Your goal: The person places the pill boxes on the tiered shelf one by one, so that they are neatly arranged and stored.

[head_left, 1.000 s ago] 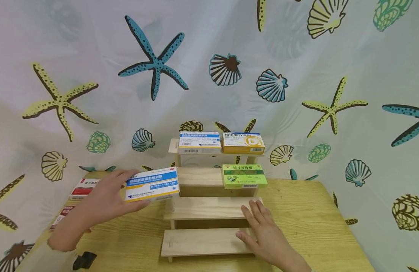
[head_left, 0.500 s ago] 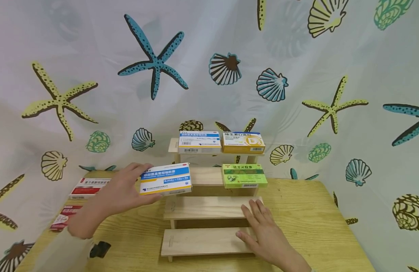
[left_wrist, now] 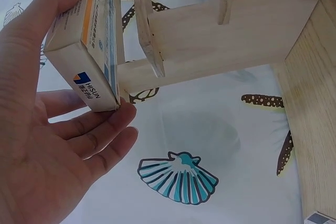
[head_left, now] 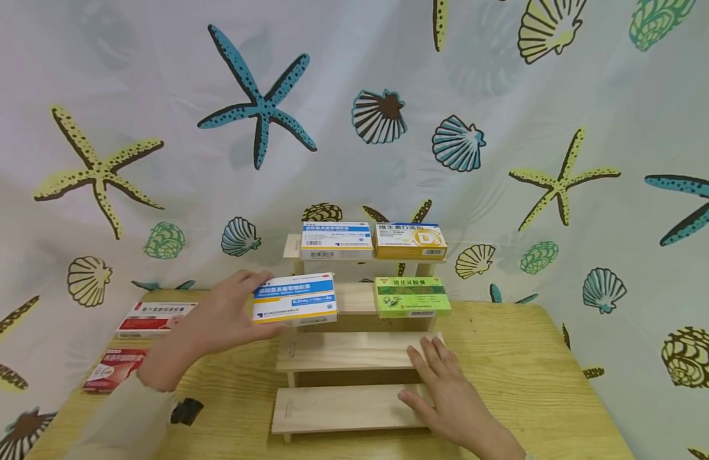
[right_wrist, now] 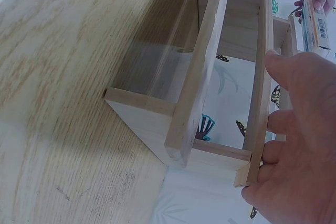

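Observation:
In the head view my left hand [head_left: 222, 317] grips a white medicine box [head_left: 295, 298] with blue and yellow bands. The box is in front of the left part of the second-highest step of a wooden step rack [head_left: 342, 409]. In the left wrist view the thumb lies on one side of the box [left_wrist: 84, 45], fingers on the other. My right hand [head_left: 452, 399] rests on the right end of the rack's lower steps, its fingers extended. A green medicine box [head_left: 413, 298] lies at right on the second-highest step, partly beyond its front edge.
On the top step lie a matching blue-and-white box [head_left: 337, 241] and a yellow-and-white vitamin D box [head_left: 410, 241]. Two red-and-white boxes, one upper [head_left: 153, 318] and one lower [head_left: 114, 370], lie on the wooden table [head_left: 521, 364] at left. A patterned curtain [head_left: 342, 179] hangs behind.
My left hand has carried the medicine box rightward and slightly up toward the second-highest step, uncovering more of the red-and-white boxes. The right hand has stayed in place.

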The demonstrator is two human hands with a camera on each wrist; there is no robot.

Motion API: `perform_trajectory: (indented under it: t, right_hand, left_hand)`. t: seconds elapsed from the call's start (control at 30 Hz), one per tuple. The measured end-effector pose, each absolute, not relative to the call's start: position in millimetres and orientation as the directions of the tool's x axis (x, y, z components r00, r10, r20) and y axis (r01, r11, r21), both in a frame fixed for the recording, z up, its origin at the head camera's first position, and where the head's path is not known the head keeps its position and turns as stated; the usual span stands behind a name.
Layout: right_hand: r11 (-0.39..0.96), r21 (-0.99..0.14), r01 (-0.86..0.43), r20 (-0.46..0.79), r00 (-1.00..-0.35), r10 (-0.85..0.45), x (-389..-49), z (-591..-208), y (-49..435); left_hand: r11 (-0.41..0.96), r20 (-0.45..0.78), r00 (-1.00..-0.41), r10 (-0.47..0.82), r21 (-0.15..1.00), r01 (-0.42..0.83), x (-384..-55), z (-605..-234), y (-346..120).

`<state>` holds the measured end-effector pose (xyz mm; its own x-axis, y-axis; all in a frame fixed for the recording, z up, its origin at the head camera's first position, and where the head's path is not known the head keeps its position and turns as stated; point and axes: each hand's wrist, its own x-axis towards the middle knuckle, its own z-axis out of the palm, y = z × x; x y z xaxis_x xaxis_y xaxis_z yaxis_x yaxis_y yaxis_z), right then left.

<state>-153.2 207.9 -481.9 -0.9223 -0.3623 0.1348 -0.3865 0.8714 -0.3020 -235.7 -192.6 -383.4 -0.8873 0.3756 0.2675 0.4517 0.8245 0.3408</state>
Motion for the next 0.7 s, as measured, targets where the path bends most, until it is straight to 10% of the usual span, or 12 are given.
perform_trajectory:
  t: [0.7]
  right_hand:
    - [0.872,-0.303,-0.385,0.132,-0.923,-0.362,-153,-481,207]
  left_hand:
    - [0.784,0.298,-0.849,0.435,0.337,0.520,-251,-386,-166]
